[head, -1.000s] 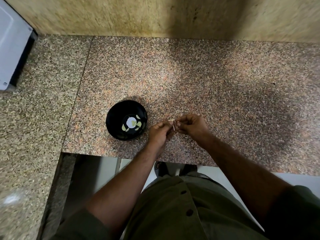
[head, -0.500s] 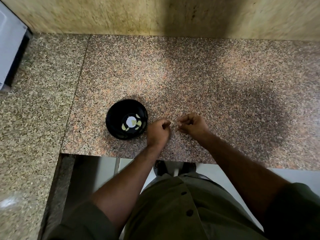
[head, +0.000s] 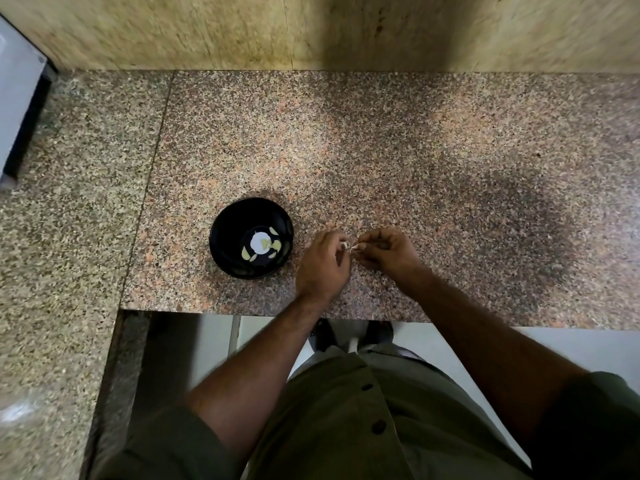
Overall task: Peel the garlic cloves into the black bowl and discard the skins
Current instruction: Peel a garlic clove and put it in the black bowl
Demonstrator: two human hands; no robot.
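From the head view, near the counter's front edge just right of the black bowl, the left hand pinches a small, light, slippery garlic clove while the right hand pinches its brittle papery skin, best gripped at the tip.

Garlic clove mostly hidden in left hand; white appliance cut by left edge.

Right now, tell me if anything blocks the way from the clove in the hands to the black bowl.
Nothing visible does. The left hand pinches the garlic clove just right of the black bowl, and only bare granite counter lies between them. The right hand is on the far side.
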